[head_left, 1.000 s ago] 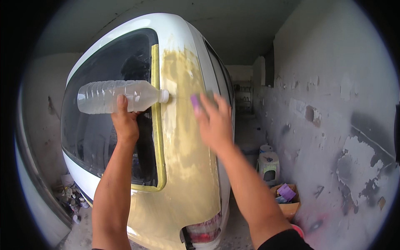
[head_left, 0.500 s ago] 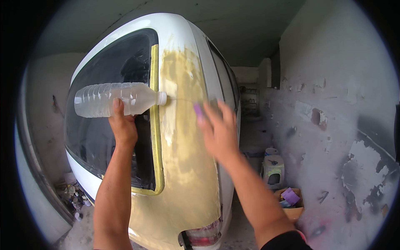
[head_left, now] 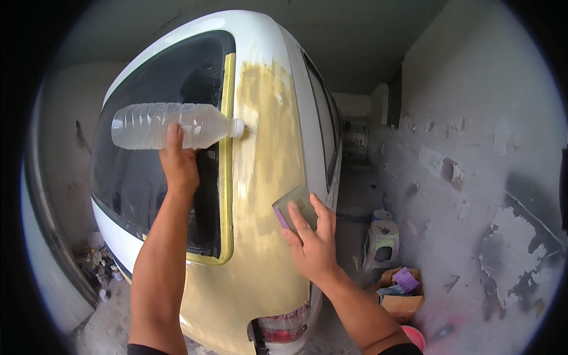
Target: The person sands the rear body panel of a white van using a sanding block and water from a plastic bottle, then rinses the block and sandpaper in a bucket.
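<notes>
My left hand (head_left: 179,168) grips a clear plastic bottle (head_left: 139,127) lying level in front of the dark rear window (head_left: 148,198). Cloudy liquid shows inside, and the white cap (head_left: 238,128) points at the tan, sanded corner panel (head_left: 266,154) of a white vehicle. My right hand (head_left: 313,245) holds a flat grey sanding block (head_left: 302,195) with a purple edge, fingers spread over its face, low on the panel's right side. Whether the block touches the panel I cannot tell. Yellow masking tape (head_left: 226,195) borders the window.
Below the panel sits a tail light (head_left: 285,326). On the right floor stand a whitish stool (head_left: 380,242), a cardboard box (head_left: 403,306) with a purple item, and a pink-red basin (head_left: 414,337). A patchy grey wall (head_left: 461,148) runs along the right; clutter (head_left: 106,266) lies at left.
My right hand has come down the panel, and the block's grey face now shows. The bottle stays in my left hand, slightly higher in view. The whole view has shifted a little.
</notes>
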The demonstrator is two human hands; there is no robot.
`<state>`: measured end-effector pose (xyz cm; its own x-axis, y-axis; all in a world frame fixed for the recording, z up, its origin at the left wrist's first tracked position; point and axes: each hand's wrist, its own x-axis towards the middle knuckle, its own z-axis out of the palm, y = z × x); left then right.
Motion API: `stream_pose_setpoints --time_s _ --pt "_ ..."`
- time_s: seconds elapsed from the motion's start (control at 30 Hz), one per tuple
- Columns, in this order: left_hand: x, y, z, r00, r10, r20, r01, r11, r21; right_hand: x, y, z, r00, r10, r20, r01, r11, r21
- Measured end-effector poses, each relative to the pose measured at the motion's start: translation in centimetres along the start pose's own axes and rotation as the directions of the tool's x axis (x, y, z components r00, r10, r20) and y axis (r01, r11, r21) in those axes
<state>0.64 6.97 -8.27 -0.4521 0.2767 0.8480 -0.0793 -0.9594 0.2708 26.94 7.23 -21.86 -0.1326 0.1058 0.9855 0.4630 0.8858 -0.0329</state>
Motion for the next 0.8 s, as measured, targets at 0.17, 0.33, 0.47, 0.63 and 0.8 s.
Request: stream_pose_setpoints --time_s 0.17,0.33,0.47,0.63,0.8 --pt "0.0 0.3 0.3 1.0 0.024 -0.006 -0.024 1.0 0.015 12.3 3.0 2.1 0.993 0.11 -0.04 -0.112 0.993 -0.029" --pt "0.0 0.4 -0.4 0.997 -0.055 0.054 0.054 0.998 0.011 16.3 4.6 3.0 0.984 0.165 -0.075 -0.162 0.986 0.038" --pt "-1.0 2.4 -1.2 0.996 -0.061 0.058 0.05 0.982 0.181 0.0 -0.5 1.1 0.998 0.055 -0.003 -0.055 0.997 -0.062" --pt "-2.9 4.9 -2.0 0.979 -0.056 0.197 -0.026 0.919 0.393 -2.3 -1.9 -0.2 0.997 0.079 0.011 -0.078 0.992 -0.102" --pt "-3.9 6.8 -1.6 0.956 -0.045 0.291 -0.092 0.893 0.44 11.5 3.3 2.2 0.98 0.191 -0.061 -0.186 0.98 0.07"
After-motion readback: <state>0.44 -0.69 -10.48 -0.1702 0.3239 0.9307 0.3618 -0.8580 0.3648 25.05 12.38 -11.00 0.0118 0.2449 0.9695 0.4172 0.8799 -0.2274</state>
